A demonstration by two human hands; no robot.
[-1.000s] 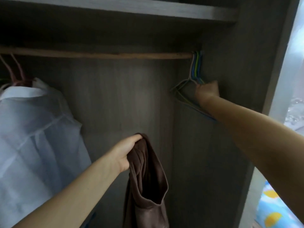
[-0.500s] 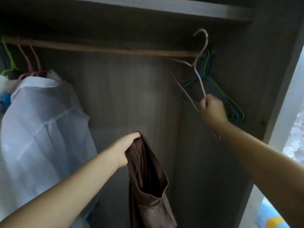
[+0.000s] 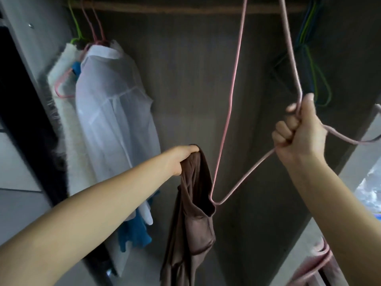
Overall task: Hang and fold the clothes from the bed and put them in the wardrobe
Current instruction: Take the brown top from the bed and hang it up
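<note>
The person stood close in front of the open grey wooden wardrobe point(image 3: 195, 79) with both arms stretched out, the two hands well apart from each other. The left hand point(image 3: 181, 159) was closed around the top edge of a brown soft garment point(image 3: 193, 228), which hung down limp from the fingers in the middle of the wardrobe, near its lower part. The right hand point(image 3: 301, 129) was raised higher on the right side, and its fingers were curled tightly around the wire of a thin pink wire hanger point(image 3: 228, 112). This hanger was tilted, not hanging on anything; one of its corners pointed down and touched the brown garment just at the upper opening of the cloth, while its long sides ran up out of the picture. Whether the corner was already inside the cloth I could not tell. Far up, a wooden hanging rod point(image 3: 185, 9) crossed the wardrobe. On its left side hung a white thin shirt point(image 3: 115, 112) on pink hangers, with a white fluffy garment point(image 3: 61, 83) on a green hanger beside it, further to the left. A piece of blue cloth point(image 3: 134, 234) showed under the shirt. On the right end of the rod a bunch of empty blue and green wire hangers point(image 3: 311, 65) hung against the side wall, just behind the raised right hand. At the lower right corner some pink fabric point(image 3: 315, 265) was visible, blurred.
</note>
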